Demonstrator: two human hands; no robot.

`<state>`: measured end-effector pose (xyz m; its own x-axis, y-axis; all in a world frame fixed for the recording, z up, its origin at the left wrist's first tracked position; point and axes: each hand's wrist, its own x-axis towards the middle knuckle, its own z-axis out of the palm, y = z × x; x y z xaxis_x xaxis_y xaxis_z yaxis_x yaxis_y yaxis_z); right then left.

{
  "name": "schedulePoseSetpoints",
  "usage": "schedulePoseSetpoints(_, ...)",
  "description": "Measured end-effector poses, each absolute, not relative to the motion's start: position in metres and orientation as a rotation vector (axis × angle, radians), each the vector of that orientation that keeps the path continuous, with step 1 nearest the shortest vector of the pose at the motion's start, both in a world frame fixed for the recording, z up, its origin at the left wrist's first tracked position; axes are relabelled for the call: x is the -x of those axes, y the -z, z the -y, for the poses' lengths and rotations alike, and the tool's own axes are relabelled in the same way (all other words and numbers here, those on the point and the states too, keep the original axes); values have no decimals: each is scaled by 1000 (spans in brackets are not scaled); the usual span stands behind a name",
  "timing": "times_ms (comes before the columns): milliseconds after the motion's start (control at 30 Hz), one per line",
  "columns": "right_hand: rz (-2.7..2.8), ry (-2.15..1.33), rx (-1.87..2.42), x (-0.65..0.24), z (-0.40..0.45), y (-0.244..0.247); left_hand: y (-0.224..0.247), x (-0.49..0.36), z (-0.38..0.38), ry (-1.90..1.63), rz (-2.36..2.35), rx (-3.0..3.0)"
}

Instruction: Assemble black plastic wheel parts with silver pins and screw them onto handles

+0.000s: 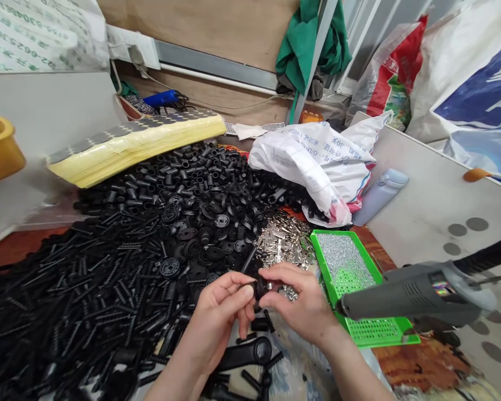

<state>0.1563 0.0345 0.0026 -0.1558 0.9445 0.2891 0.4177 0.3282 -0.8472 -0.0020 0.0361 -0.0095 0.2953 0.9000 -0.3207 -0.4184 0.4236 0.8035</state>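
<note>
Both hands meet at the front centre over the piled parts. My left hand [226, 303] is closed on a small black plastic part [259, 289], its thumb and fingers pinching it from the left. From the right, my right hand [296, 298] pinches the same part between thumb and fingers; its exact shape is mostly hidden. A thin dark rod [249, 259] shows just above the left fingertips. Shiny metal clips [280, 242] lie heaped right behind the hands. Below them rests a black crank-like handle [246, 353] with a round ring end, among black screw-shaped pieces [250, 381].
Black threaded rods [104, 289], round discs [221, 221] and short tubes [192, 167] cover the left and middle. A green basket [317, 253] holds small silvery pieces. An electric screwdriver [401, 298] hangs over it at right. Beyond stand a white sack [313, 156] and a lilac bottle [379, 195].
</note>
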Motion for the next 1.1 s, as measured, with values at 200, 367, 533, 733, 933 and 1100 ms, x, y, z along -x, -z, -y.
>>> schedulePoseSetpoints(200, 1796, -776, 1204, -156, -33, -4, 14, 3, -36, -933, -893, -692)
schedulePoseSetpoints(367, 1774, -820, 1254, -157, -34, -8, 17, 1, -35, -920, -906, -690)
schedulePoseSetpoints(533, 1715, -923, 1309, -156, -35, -7, 16, 0, -36, -922, -911, -699)
schedulePoseSetpoints(733, 1900, -765, 1155, -160, -33, -9, 17, 3, -38, -842, -882, -625)
schedulePoseSetpoints(933, 1889, -768, 1206, -160, -31, -12, 13, 0, -36, -915, -940, -724)
schedulePoseSetpoints(1100, 1820, -793, 1285, -157, -30, -11, 14, 0, -34, -956, -999, -820)
